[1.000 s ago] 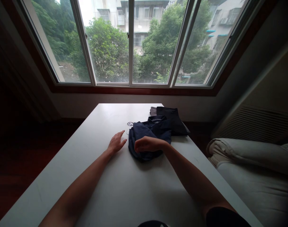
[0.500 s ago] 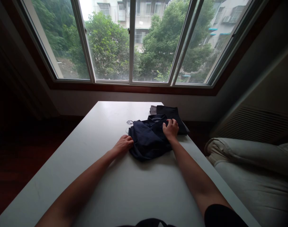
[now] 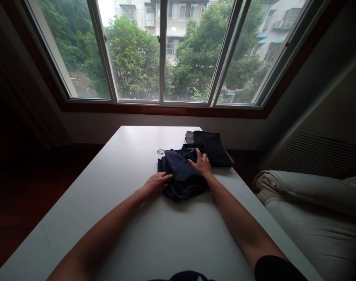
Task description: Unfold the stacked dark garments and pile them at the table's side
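Observation:
A folded navy collared shirt (image 3: 180, 177) lies on the white table (image 3: 122, 218), right of centre. My left hand (image 3: 157, 183) lies flat on the shirt's near left edge, fingers stretched out. My right hand (image 3: 200, 164) presses flat on the shirt's upper right part, just below the collar, fingers spread. Behind the shirt sits a stack of folded dark clothes (image 3: 211, 146) with a grey piece showing at its left.
A small clear round object (image 3: 160, 152) lies on the table left of the collar. A pale sofa (image 3: 312, 210) stands close to the table's right edge. Large windows (image 3: 163, 50) face me beyond the table's far end. Dark floor lies to the left.
My right hand went from the shirt's near fold up to its far right corner, then slid left below the collar. My left hand moved from the bare table onto the shirt's left edge.

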Action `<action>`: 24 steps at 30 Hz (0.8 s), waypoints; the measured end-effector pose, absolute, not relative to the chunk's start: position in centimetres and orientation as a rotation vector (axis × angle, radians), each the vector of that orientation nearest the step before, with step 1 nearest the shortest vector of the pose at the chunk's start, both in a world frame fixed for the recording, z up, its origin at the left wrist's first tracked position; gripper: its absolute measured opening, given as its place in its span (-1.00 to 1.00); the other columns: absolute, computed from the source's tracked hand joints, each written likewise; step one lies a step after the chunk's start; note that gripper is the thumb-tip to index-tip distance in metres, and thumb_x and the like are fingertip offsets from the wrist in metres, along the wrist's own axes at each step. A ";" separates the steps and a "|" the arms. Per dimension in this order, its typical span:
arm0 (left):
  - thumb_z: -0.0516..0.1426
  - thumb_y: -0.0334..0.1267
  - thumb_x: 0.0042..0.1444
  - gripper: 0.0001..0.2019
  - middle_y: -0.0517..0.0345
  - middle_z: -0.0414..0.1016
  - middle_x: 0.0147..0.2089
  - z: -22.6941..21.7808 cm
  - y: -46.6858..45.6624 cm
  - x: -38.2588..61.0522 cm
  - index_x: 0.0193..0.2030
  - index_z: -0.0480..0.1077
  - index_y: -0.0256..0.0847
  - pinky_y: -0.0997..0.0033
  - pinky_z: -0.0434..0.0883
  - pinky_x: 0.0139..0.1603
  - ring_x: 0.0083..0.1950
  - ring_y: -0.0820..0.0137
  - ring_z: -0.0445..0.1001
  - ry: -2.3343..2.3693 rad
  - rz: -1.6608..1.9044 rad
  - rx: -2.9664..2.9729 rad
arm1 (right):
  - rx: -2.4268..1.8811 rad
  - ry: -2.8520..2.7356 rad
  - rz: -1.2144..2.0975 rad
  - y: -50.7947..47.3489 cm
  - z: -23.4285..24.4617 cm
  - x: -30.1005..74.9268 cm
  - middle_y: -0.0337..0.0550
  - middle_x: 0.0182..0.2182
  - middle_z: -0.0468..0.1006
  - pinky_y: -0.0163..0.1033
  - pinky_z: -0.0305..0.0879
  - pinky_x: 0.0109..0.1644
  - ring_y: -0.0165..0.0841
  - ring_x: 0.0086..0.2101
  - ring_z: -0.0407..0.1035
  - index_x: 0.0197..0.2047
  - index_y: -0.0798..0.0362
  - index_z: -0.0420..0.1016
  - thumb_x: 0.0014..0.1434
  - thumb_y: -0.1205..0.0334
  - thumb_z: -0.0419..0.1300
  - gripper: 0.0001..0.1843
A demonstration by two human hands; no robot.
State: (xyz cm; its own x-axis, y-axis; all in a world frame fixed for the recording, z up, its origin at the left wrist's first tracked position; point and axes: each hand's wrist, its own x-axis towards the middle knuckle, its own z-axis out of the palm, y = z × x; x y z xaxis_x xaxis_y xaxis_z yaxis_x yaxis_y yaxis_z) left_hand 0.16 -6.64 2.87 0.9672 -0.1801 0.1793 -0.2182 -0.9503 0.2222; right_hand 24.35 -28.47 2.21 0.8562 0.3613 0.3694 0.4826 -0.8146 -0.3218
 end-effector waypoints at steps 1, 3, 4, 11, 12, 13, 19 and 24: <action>0.14 -0.23 0.35 -0.63 0.02 0.47 0.01 2.8 -6.7 0.2 0.27 0.42 -0.04 0.24 0.45 0.10 0.01 0.19 0.49 -0.302 0.229 2.877 | -2.638 -0.587 -0.359 -28.3 2.2 24.1 0.21 0.13 0.37 -0.01 0.32 0.11 0.04 0.06 0.42 0.56 -0.03 0.00 0.26 -0.29 0.22 -0.02; 0.13 -0.25 0.35 -0.77 0.02 0.48 -0.02 2.8 -7.0 0.4 0.09 0.51 -0.06 0.22 0.45 0.11 0.00 0.20 0.47 -0.305 0.236 2.890 | -2.669 -0.546 -0.263 -28.0 2.2 23.9 0.23 0.10 0.39 0.01 0.36 0.06 0.04 -0.02 0.48 0.57 -0.03 -0.03 0.27 -0.31 0.21 0.00; 0.13 -0.26 0.35 -0.81 0.01 0.48 -0.02 2.8 -7.2 0.4 0.03 0.52 -0.07 0.20 0.45 0.12 0.01 0.19 0.47 -0.302 0.252 2.898 | -2.689 -0.537 -0.220 -27.9 2.2 23.9 0.24 0.08 0.42 0.02 0.36 0.05 0.05 -0.04 0.50 0.55 -0.03 -0.01 0.27 -0.29 0.22 -0.02; 0.04 -0.34 0.35 -0.78 -0.03 0.31 0.41 4.0 -8.1 -0.3 0.01 0.48 -0.11 -0.03 0.18 0.49 0.46 0.12 0.21 -0.494 0.427 2.830 | -2.749 -0.503 -0.095 -28.1 2.0 24.5 0.17 -0.02 0.57 0.03 0.39 0.01 0.03 -0.04 0.53 0.23 -0.03 0.40 0.30 -0.07 0.22 -0.48; 0.04 -0.37 0.34 -0.77 -0.03 0.33 0.39 4.5 -8.2 -0.5 0.01 0.47 -0.11 -0.04 0.10 0.54 0.47 0.14 0.20 -0.545 0.425 2.810 | -2.736 -0.499 -0.098 -28.2 2.0 24.6 0.16 -0.03 0.59 0.02 0.38 0.01 0.01 -0.05 0.54 0.21 -0.03 0.41 0.32 -0.06 0.19 -0.52; 0.03 -0.39 0.31 -0.76 -0.04 0.40 0.34 5.1 -8.4 -0.6 0.00 0.46 -0.12 -0.04 0.03 0.57 0.47 0.15 0.21 -0.585 0.423 2.788 | -2.722 -0.495 -0.102 -28.3 2.0 24.6 0.15 -0.04 0.60 0.01 0.38 0.01 0.00 -0.05 0.54 0.19 -0.03 0.42 0.34 -0.05 0.17 -0.55; 0.09 -0.37 0.19 -0.93 0.12 0.56 -0.26 9.2 -12.1 -2.7 -0.27 0.36 -0.12 0.12 0.34 0.33 -0.12 0.26 0.57 -0.690 0.218 2.713 | -2.633 -0.451 -0.141 -28.6 2.0 24.6 0.13 -0.08 0.63 -0.04 0.37 -0.02 -0.02 -0.10 0.54 0.12 -0.02 0.46 0.36 -0.05 0.12 -0.61; 0.16 -0.21 0.26 -0.89 0.20 0.53 -0.40 12.4 -17.1 -7.2 -0.31 0.33 -0.04 0.34 0.33 -0.42 -0.43 0.30 0.49 -1.007 -0.289 2.540 | -2.392 -0.401 -0.172 -28.7 2.0 25.0 0.08 -0.11 0.64 -0.08 0.36 -0.01 -0.02 -0.08 0.53 0.05 0.00 0.48 0.34 -0.08 0.10 -0.61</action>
